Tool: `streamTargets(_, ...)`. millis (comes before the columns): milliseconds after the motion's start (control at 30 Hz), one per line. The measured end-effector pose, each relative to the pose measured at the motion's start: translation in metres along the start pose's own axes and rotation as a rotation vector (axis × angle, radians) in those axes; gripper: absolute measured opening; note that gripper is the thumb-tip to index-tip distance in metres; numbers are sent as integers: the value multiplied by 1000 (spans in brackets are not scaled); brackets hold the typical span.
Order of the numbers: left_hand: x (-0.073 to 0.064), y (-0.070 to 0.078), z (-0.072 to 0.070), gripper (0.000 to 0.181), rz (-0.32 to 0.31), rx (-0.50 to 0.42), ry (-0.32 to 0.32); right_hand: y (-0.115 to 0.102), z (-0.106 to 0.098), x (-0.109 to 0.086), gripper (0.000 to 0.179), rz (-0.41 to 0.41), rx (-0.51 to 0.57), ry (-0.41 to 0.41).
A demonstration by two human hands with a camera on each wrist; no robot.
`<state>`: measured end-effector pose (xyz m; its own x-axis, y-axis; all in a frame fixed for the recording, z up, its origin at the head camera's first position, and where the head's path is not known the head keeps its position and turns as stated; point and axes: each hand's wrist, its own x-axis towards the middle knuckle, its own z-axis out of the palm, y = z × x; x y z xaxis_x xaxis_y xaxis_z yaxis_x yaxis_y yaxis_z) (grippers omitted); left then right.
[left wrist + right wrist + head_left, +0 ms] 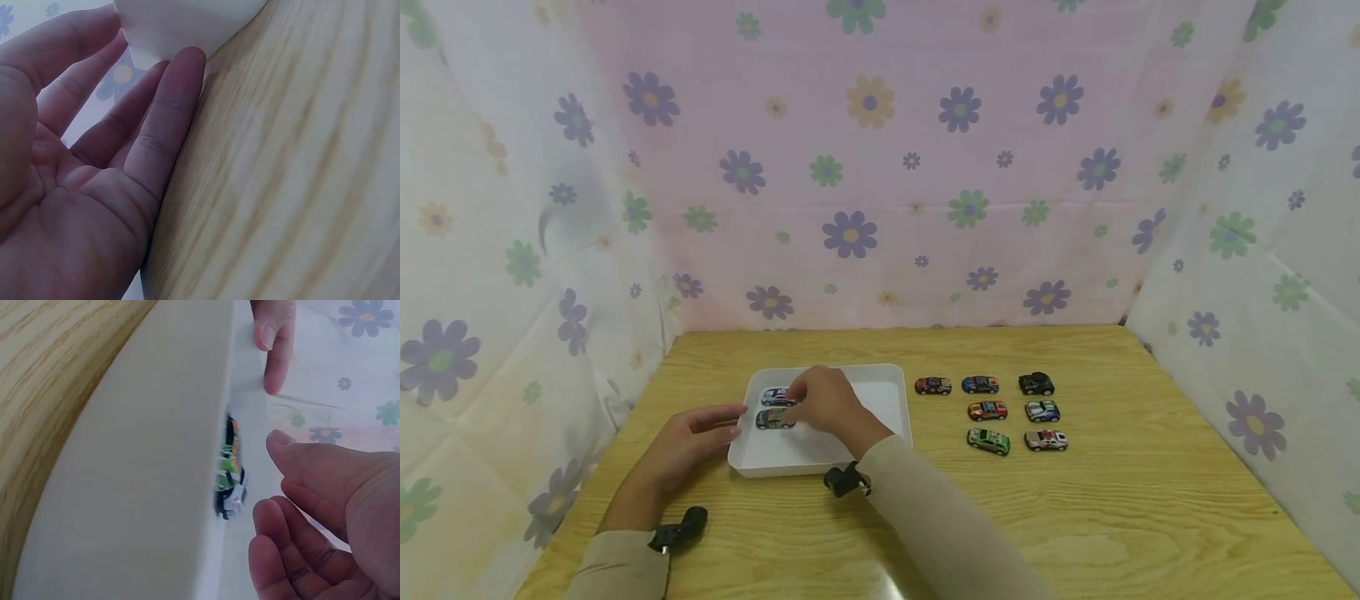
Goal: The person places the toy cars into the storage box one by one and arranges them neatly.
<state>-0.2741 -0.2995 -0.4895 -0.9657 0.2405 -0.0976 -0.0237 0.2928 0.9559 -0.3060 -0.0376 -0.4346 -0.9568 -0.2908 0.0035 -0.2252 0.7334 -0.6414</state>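
A white tray [883, 404] lies on the table's left half. Inside it, near the left wall, sit a white-and-dark toy car [775, 397] and, just in front of it, a dark green patterned toy car [771, 419]. My right hand [831, 404] is over the tray beside these two cars, its fingers loosely bent. In the right wrist view, thumb and fingers stand apart with nothing between them, near the patterned car [230, 465]. My left hand [688, 442] touches the tray's left side with its fingertips; the left wrist view shows fairly straight fingers [169, 119] against the tray wall [181, 31].
Right of the tray, several toy cars stand in loose rows, among them a red one [933, 386], a black one [1036, 383], a green one [988, 441] and a white-and-red one [1046, 440]. Flowered cloth [865, 167] encloses the wooden table [1097, 517] at the back and sides.
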Motion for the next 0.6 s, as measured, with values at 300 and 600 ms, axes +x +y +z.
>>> streamTargets(300, 0, -2, 1, 56, -15, -7, 20, 13, -31, -23, 31, -82, 107, 0)
streamTargets(600, 1, -3, 3, 55, -7, -5, 39, 38, -63, -47, 24, -108, 201, 56)
